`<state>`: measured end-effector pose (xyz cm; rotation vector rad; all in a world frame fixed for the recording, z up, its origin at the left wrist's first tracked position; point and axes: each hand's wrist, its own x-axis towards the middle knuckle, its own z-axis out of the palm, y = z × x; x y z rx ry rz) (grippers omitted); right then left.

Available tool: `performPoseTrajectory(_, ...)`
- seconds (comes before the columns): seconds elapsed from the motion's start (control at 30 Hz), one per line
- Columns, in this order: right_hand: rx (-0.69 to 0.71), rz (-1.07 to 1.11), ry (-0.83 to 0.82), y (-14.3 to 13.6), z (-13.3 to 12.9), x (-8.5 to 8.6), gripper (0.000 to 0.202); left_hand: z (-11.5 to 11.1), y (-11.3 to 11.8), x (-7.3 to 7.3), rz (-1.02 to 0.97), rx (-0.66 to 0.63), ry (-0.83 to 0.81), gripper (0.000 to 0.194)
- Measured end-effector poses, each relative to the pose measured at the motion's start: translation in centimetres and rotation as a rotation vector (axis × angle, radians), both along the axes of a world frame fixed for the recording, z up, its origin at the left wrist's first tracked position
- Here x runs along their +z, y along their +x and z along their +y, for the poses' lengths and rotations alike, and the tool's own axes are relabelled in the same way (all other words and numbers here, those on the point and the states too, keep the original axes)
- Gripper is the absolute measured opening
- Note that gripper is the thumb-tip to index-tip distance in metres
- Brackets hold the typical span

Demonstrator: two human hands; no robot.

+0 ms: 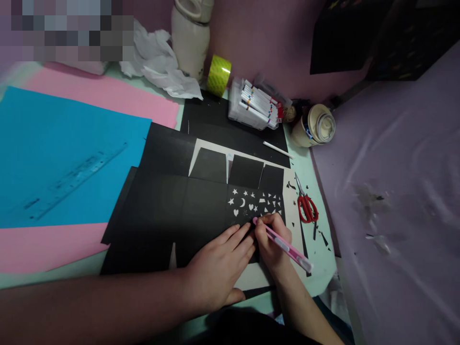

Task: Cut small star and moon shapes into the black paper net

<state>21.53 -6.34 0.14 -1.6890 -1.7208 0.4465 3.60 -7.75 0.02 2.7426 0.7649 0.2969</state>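
A black paper sheet (160, 199) with folded flaps lies flat, with cut-out stars, hearts, a moon and small triangles at its right part. My left hand (224, 263) presses on it, palm down, fingers stretched out beside the cut-outs. Between the fingers of my right hand (271, 239) is a slim pink craft knife (283, 245), its front end at the paper just below the hearts. The knife's tip is too small to make out. Under the black sheet shows a pale board (295, 230).
Red-handled scissors (307, 207) and black scraps lie to the right. A clear ruler (81, 179) rests on blue paper (72, 124) at left. Behind are a box of markers (257, 105), yellow tape (219, 75), a white bottle (190, 43), crumpled tissue (158, 60) and a pot (312, 127).
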Motion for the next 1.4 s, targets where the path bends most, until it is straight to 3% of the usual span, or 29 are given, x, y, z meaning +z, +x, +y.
performPoseTrajectory(0.3,0.004,0.006,0.03,-0.01,-0.07,-0.21,0.017,0.17,-0.08,0.43,0.0,-0.014,0.0,0.088)
performPoseTrajectory(1.4,0.002,0.031,-0.018,0.07,-0.14,-0.15,0.015,0.08,0.0,-0.07,-0.016,-0.012,-0.007,0.089)
